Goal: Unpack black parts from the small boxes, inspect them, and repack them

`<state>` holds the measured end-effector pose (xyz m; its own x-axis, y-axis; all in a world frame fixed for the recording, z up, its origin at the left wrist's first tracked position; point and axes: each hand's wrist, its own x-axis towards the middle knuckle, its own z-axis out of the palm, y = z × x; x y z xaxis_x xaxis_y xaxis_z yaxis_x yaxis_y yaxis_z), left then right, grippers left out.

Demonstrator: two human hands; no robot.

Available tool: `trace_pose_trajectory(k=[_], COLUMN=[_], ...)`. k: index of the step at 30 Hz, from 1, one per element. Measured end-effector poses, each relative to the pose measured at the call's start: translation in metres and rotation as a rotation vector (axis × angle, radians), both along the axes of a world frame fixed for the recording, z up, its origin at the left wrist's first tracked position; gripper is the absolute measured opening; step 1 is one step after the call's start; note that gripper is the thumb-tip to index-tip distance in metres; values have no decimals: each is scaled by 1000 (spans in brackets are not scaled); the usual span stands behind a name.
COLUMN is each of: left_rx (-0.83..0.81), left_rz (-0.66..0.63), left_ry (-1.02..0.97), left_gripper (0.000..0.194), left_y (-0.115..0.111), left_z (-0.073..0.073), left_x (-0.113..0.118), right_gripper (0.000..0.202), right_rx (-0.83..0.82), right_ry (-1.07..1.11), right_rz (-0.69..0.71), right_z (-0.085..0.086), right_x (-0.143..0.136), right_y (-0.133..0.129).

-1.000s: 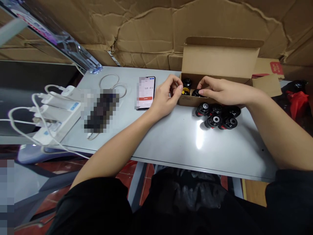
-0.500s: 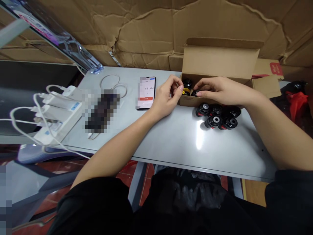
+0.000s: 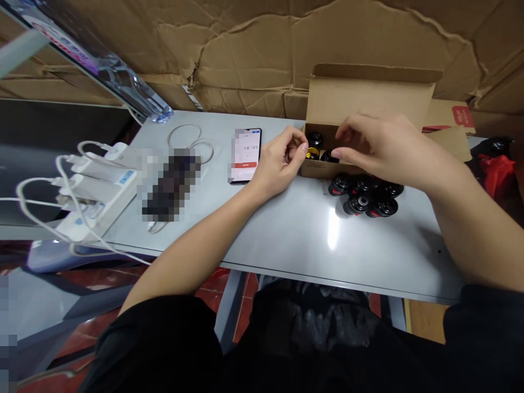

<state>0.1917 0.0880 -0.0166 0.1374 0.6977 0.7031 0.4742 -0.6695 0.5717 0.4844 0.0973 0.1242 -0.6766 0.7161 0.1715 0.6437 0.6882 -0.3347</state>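
At the left end of an open cardboard box, my left hand has its fingers curled, with thumb and fingertips closed on the box's edge. My right hand hovers over the box, thumb apart from the fingers and nothing seen between them. Inside the box, a black cylindrical part stands at the left, beside a yellow-and-black piece. Another black part lies just below my right thumb; my right hand hides the rest of the interior. Several black cylinders with red bands stand grouped on the table in front.
A phone showing a timer lies left of my left hand. Further left are a blurred-out object, white cables and a power strip. A plastic bottle leans at the upper left. Cardboard lines the back.
My right hand has lifted off the black part in the box and its thumb and fingers have spread. My left hand stays at the box's edge.
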Motion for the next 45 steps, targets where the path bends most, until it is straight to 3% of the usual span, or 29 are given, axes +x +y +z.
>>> trace_pose_trajectory(k=[3,6,10,18,26,29,33,38,45], left_rx=[11,12,33,50,7,6,8,26,32], left_rz=[22,34,41,78,36,46,38,50,43], left_ry=[28,28,-10,-52,-89,-73,-69,-89,-78], left_gripper=[50,51,49,51,56,55,51,51,50], left_y=[0,-1,-1,-1,1,0,0,2,3], left_z=[1,1,2,6,5,6,5,4,4], left_x=[0,0,1,3,1,0,-1,1,-1], right_gripper=[19,10,21,36,34,29,31,30,28], right_rx=[249,385,504,402,303,225,23,-176,-238], right_ry=[-199,-377,-453,-337,-359,-268,75,227,563], right_rz=[86,163,162,282,373,388,417,212,24], right_z=[9,5,-6,-16,-26,-21,-1,19,0], right_x=[-4,-13,-27,-36,-38,-35,-21,-1,1], right_y=[-38,-74,-94,-83,-78,-69,-49,-22,-2])
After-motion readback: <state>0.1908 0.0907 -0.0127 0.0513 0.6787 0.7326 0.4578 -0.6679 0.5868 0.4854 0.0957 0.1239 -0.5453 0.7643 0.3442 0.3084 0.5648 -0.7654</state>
